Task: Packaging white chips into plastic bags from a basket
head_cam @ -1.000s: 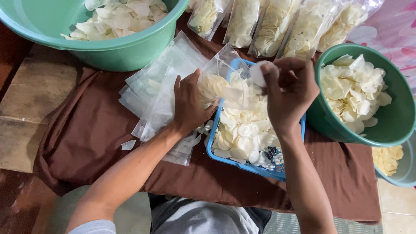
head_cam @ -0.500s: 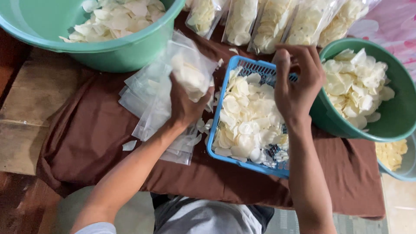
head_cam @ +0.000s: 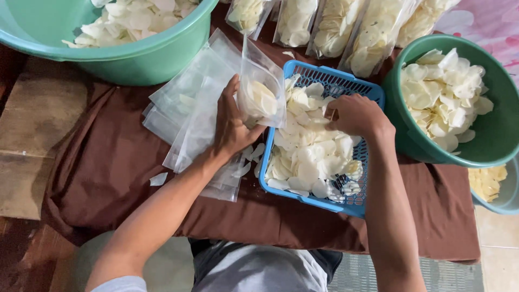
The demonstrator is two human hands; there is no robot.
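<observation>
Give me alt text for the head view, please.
The left hand holds a clear bag partly filled with pale chips upright, while the right hand reaches into a blue basket of chips. Green tubs of chips, filled bags and empty bags surround them.

A big light green plastic tub and a round dark green plastic bowl hold white chips on a brown cloth.

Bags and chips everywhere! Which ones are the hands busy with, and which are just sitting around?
Busy with:
- left hand holding a partly filled clear bag
- right hand down in the chips of the blue basket

Sitting around:
- empty bags
- filled bags
- big green tub
- green bowl
- brown cloth
</observation>
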